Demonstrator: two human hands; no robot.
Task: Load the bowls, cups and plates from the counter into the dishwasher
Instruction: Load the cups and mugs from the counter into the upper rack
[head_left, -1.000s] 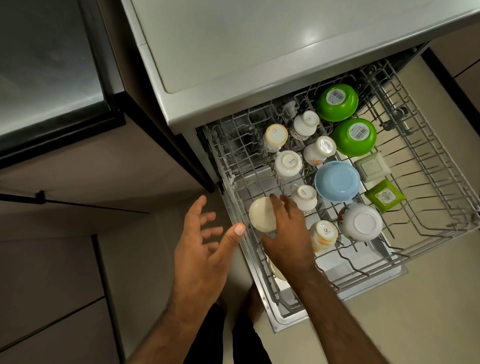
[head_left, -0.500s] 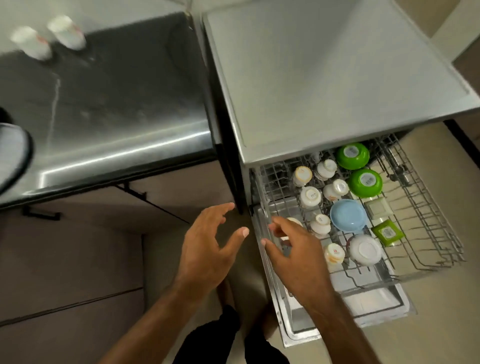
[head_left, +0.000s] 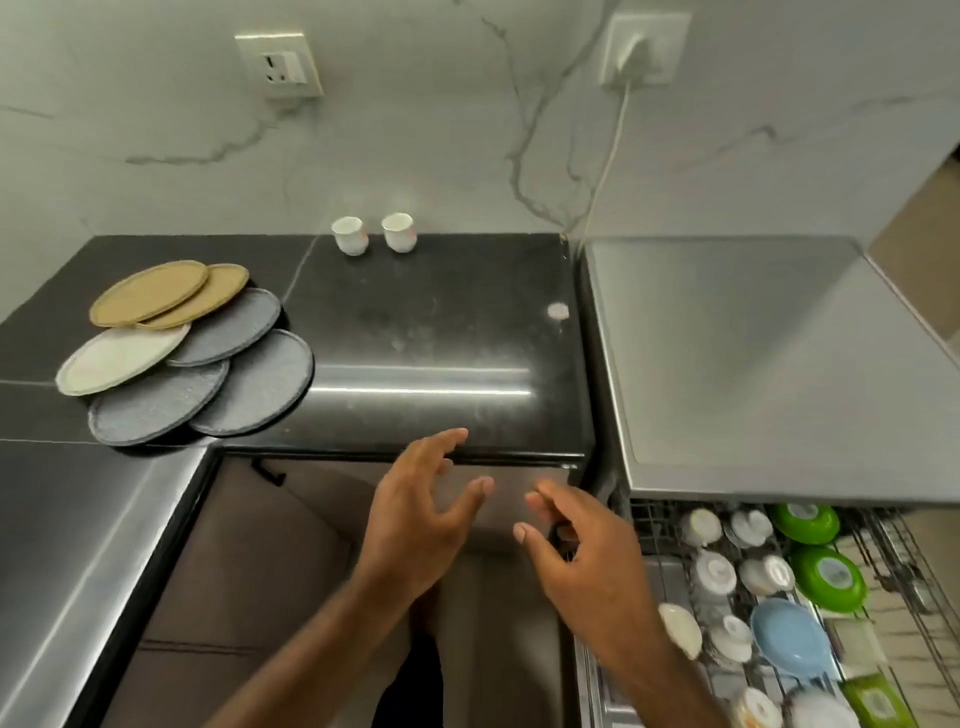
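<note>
The dark tabletop (head_left: 441, 338) before me carries a white cup (head_left: 349, 235) just beside a second cup (head_left: 399, 232) at the back, and overlapping plates (head_left: 249, 384) on my left.

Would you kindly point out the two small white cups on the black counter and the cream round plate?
Left small white cup (head_left: 350, 241), head view, on its side wall.
Right small white cup (head_left: 400, 240), head view, on its side wall.
Cream round plate (head_left: 122, 358), head view, on its flat centre.

The left hand (head_left: 415, 525) and right hand (head_left: 582, 556) are hovering empty, fingers spread, before the black desk (head_left: 441, 332) carrying two white cups (head_left: 349, 235) and six overlapping round plates (head_left: 249, 384).
</note>
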